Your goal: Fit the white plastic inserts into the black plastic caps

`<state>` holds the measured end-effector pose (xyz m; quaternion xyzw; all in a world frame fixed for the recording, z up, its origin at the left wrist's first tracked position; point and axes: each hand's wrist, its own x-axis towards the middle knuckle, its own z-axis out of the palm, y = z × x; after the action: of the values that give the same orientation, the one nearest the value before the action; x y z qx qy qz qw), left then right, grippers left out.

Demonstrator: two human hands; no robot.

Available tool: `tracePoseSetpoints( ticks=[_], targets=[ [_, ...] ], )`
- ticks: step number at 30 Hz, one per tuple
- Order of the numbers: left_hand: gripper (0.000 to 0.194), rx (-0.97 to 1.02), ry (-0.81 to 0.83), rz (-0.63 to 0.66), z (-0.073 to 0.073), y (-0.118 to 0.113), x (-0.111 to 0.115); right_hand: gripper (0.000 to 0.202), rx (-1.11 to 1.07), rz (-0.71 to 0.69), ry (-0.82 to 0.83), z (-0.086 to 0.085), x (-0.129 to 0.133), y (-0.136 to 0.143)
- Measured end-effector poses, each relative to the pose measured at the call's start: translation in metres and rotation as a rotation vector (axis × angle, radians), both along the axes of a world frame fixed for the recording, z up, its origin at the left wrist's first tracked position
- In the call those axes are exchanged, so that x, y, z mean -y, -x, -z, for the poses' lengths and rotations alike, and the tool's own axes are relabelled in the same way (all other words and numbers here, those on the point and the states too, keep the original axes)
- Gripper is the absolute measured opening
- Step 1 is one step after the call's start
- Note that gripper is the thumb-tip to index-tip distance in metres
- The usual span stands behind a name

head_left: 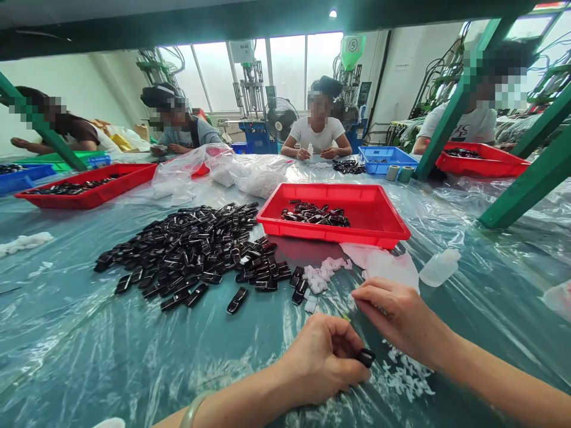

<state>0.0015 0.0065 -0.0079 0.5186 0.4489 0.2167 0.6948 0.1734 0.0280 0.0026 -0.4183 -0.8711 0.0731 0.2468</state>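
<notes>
Thumb and fingers of my left hand [323, 359] are closed on a small black part [366, 357] near the table's front. Just right of it and a little farther back is my right hand [397, 315], its fingers pressed together; whatever its fingertips hold is too small to make out. Ahead lie white pieces [323, 274] and a white cloth-like sheet [392, 266]. A large pile of black parts [196, 249] spreads to the left. Behind my hands stands a red tray [375, 211] with more black parts inside. White scraps [407, 374] lie beneath my right forearm.
A translucent bottle [440, 267] lies on the plastic-covered table [111, 351] at the right. Green posts [530, 169] rise on both sides. Several people sit across the table, near other red trays [89, 187] and a blue tray [387, 158]. Plastic bags [261, 175] lie farther back.
</notes>
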Motion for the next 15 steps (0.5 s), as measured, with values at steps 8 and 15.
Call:
tracePoseSetpoints(
  ticks=[8,15],
  targets=[
    [0.016,-0.001,0.035,0.008,-0.002,0.000,0.000,0.021,-0.402,-0.169,0.066,-0.006,0.045,-0.006],
    [0.012,-0.040,0.003,0.027,-0.003,0.001,0.000,0.024,-0.442,-0.207,-0.039,0.003,0.045,-0.002]
  ],
)
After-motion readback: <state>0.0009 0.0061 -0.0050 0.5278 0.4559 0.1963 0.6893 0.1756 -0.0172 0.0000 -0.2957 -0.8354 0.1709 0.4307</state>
